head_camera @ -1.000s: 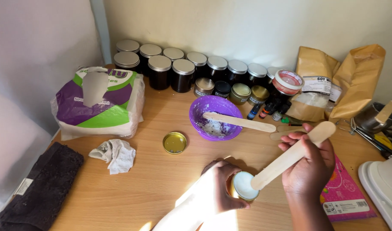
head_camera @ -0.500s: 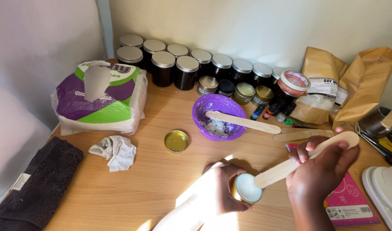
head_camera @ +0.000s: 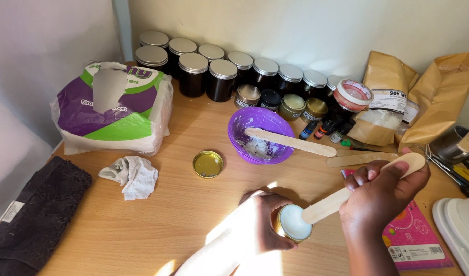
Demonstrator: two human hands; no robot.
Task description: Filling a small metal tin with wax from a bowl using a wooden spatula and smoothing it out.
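We have our left hand (head_camera: 262, 225) wrapped around a small gold tin (head_camera: 292, 223), fingers (head_camera: 275, 244) clamped on its side, holding it tilted just above the wooden worktop (head_camera: 183, 214) near the front edge. The tin is full of a pale white cream. Our right hand (head_camera: 380, 191) grips a flat wooden stirring stick (head_camera: 347, 194), fingers closed around its middle, and the stick's lower end touches the cream in the tin while its rounded top pokes out past the thumb.

Just behind our hands sits a purple bowl (head_camera: 262, 134) smeared with white residue, with a second wooden stick (head_camera: 290, 142) resting across its rim. A gold lid (head_camera: 208, 164) lies flat to the left of the bowl, and a crumpled tissue (head_camera: 131, 175) lies further left. A purple, green and white pack of tissues (head_camera: 114, 110) stands at the back left, a dark cloth (head_camera: 35, 212) lies at the left edge, and a row of dark jars with silver lids (head_camera: 224, 71) lines the wall. Brown paper bags (head_camera: 423, 97) stand at the back right, and a pink booklet (head_camera: 410, 237) lies under our right wrist.
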